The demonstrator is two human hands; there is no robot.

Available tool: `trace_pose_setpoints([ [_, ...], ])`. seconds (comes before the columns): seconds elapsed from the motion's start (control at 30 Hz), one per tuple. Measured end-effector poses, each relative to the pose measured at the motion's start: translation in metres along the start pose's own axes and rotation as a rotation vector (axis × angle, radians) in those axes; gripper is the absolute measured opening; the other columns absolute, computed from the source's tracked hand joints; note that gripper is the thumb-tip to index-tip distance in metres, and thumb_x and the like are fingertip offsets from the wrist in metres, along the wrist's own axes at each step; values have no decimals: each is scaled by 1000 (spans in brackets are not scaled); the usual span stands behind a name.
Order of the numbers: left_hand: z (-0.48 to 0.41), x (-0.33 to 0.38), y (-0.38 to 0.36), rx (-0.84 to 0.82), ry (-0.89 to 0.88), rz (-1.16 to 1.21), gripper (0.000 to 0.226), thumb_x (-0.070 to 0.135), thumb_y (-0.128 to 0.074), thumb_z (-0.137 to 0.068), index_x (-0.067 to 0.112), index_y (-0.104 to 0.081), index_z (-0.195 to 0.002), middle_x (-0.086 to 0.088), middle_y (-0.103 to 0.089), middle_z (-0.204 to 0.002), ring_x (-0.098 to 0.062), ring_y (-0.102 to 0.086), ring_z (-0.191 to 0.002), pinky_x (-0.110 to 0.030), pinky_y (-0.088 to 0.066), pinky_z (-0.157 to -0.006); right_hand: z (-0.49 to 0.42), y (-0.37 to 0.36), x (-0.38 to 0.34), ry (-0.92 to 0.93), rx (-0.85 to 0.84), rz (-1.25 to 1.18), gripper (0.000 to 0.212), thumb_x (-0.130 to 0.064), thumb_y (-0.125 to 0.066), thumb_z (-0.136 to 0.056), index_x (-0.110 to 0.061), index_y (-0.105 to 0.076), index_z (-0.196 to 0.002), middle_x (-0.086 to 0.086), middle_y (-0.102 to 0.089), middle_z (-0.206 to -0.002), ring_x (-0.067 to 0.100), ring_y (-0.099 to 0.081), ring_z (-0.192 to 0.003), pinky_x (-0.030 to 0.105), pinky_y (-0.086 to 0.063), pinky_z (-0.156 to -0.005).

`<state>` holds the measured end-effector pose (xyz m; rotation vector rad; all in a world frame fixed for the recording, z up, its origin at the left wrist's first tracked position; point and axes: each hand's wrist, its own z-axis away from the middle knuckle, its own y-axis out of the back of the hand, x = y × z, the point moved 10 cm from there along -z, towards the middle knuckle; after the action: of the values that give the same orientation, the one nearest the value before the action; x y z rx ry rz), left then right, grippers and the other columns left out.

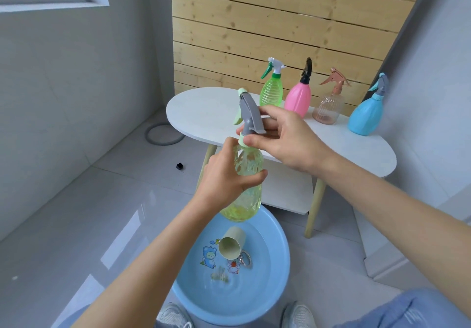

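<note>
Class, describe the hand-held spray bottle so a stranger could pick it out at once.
Find the white oval table. In front of it, above the blue basin, the left hand and right hand hold a spray bottle. Unlike the four bottles on the table, it is pale yellow-green, see-through, with a grey head.

L hand [224, 177] sits centre frame, back twd camera, fingers + thumb curled round the spray bottle [248, 164] at mid-body, thumb lying across the front. L forearm is bare and runs up from the bottom-left, wrist approx straight. R hand [285, 139] is just above and right of L, back of hand up, thumb + fingertips pinching the spray head [248, 113] at its collar, w/ bare R forearm coming in diagonally from the right edge; hands close together, contact btw them can't be told.
</note>
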<state>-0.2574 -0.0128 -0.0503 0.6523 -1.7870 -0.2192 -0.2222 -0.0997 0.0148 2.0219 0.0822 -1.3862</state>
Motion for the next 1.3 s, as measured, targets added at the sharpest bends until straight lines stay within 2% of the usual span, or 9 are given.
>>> trace_pose_setpoints([
  [0.17, 0, 2, 2, 17, 17, 2, 61, 46, -75, -66, 15, -44, -109, -16, -65, -95, -28, -58, -87, -50, -49, -73, 9, 12, -15, 125, 291, 277, 42, -32, -86, -69, -9, -64, -96, -2, -72, -84, 9, -68, -75, 28, -55, -74],
  [0.27, 0, 4, 2, -25, 4, -7, 64, 50, -69, -63, 15, -44, -110, -13, -64, -91, -25, -57, -82, -46, -47, -74, -2, 12, 0, -39, 93, 187, 35, -33, -82, -73, -14, -66, -98, -1, -72, -94, 11, -68, -88, 29, -55, -84],
  [0.4, -1, 0, 2, -58, 38, 74, 61, 52, -73, -60, 14, -47, -99, -8, -63, -89, -19, -56, -78, -36, -47, -72, -2, -10, 10, -83, -202, -94, 32, -4, -69, -85, -8, -61, -116, 5, -69, -115, 11, -64, -109, 27, -50, -96],
  [0.5, 0, -1, 0, -40, 69, 124, 66, 58, -67, -55, 16, -50, -102, -3, -65, -92, -18, -61, -86, -39, -51, -75, -3, -6, 11, 2, -25, -72, 29, 0, -68, -85, -7, -63, -113, 7, -70, -106, 15, -67, -100, 33, -53, -94],
  [0.67, -2, 3, 4, 69, 27, 76, 56, 34, -80, -65, 11, -47, -104, -1, -65, -88, -14, -56, -81, -36, -46, -72, 11, -7, 7, 88, 273, 22, 26, -12, -71, -83, -18, -67, -108, -4, -73, -93, 11, -69, -92, 36, -54, -89],
  [0.83, -4, 1, 4, 7, 21, 41, 56, 42, -80, -66, 15, -50, -104, -3, -66, -86, -17, -59, -79, -36, -46, -70, 2, 2, 9, -14, 111, -26, 22, -18, -74, -83, -15, -67, -104, -3, -73, -99, 7, -68, -95, 28, -53, -90],
  [0.97, -5, -2, 5, 3, 54, 46, 60, 44, -82, -64, 16, -52, -107, 3, -66, -90, -11, -60, -83, -23, -47, -67, 0, -6, 6, -40, -16, -153, 23, -3, -62, -90, -7, -61, -112, 9, -69, -113, 15, -65, -108, 27, -51, -95],
  [1.1, -4, -3, 2, 20, 97, 74, 72, 60, -71, -49, 19, -54, -106, 7, -66, -92, -9, -60, -89, -27, -49, -72, 5, -1, 8, 28, 148, -98, 21, -3, -65, -88, -12, -65, -108, 8, -72, -104, 18, -68, -101, 40, -52, -96],
  [1.3, 0, 2, 2, 137, 56, 3, 67, 46, -81, -58, 18, -50, -110, -1, -66, -88, -15, -57, -85, -38, -47, -75, 18, -1, 5, 85, 324, -89, 20, -7, -68, -86, -21, -67, -100, -6, -72, -89, 15, -69, -90, 38, -54, -89],
])
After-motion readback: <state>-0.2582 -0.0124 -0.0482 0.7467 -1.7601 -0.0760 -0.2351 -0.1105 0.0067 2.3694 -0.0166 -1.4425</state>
